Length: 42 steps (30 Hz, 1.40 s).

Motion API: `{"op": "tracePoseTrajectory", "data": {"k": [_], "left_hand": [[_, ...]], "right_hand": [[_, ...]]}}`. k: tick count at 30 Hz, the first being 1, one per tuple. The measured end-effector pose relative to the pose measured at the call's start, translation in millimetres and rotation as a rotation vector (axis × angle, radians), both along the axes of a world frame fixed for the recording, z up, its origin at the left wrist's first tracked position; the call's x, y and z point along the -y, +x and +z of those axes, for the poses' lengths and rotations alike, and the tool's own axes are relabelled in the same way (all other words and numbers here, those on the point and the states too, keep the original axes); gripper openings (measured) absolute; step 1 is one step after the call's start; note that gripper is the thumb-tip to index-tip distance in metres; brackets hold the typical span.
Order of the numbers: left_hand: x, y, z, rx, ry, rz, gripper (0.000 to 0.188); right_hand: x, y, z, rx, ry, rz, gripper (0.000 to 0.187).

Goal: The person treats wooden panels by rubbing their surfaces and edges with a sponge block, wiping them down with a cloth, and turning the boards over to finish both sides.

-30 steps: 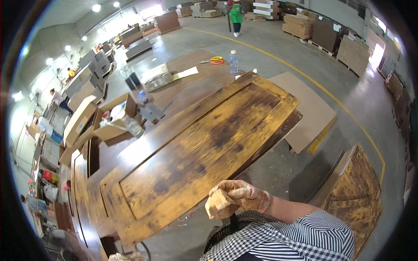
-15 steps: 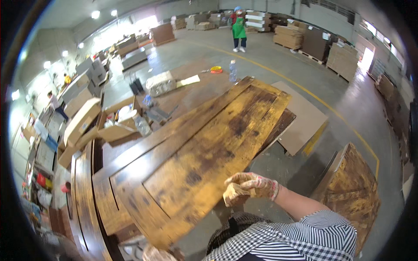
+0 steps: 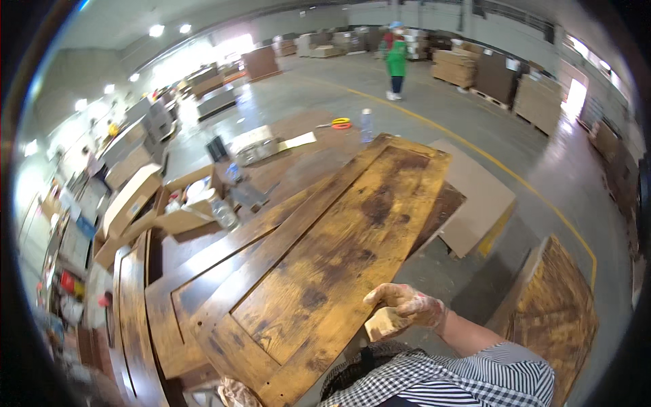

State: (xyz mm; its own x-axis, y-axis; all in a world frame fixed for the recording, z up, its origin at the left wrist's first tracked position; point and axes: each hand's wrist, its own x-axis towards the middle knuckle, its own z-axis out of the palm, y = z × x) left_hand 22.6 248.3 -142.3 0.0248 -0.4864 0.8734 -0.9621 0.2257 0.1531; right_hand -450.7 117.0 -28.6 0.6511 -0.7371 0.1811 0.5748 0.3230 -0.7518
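Nearest: left hand, at near left corner of yellow-brown panel; impossible to tell whether gripping. Near right: right hand, fingers clamped on pale block, just beside panel edge. Beneath, left: second panel, askew; could be scuffed if slid across. Far: clear bottle; could topple if knocked by panel's far end.

Right hand holds pale block — brown panel alongside

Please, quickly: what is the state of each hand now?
Left hand: at the wooden panel, partly cut off; grip cannot be told.
Right hand: closed, holding a pale block.
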Motion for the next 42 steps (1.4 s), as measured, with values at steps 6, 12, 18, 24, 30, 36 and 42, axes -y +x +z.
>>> {"op": "tracePoseTrajectory", "data": {"k": [6,12,18,24,30,36,42], "left_hand": [[-51,-57,40,-0.945,0.335,0.061,0.016],[-56,-134,74,-0.898,0.116,0.516,0.019],[-75,-183,74,-0.526,0.452,1.146,0.016],[-134,-143,78,-0.203,0.14,0.715,0.016],[-166,-109,62,-0.304,0.168,0.773,0.015],[-147,-41,11,-0.862,-0.065,0.696,0.014],[-67,41,-32,-1.175,-0.273,0.258,0.013]], "right_hand": [[36,7,3,-0.076,0.01,0.052,0.071],[105,21,6,-0.085,-0.046,0.282,0.074],[146,64,5,-0.155,-0.1,0.518,0.076],[119,205,-42,0.052,-0.014,0.764,0.06],[94,317,-69,0.29,0.164,0.93,0.051],[98,376,-57,0.287,0.099,0.86,0.022],[120,416,-72,0.21,0.205,0.662,0.03]]}}
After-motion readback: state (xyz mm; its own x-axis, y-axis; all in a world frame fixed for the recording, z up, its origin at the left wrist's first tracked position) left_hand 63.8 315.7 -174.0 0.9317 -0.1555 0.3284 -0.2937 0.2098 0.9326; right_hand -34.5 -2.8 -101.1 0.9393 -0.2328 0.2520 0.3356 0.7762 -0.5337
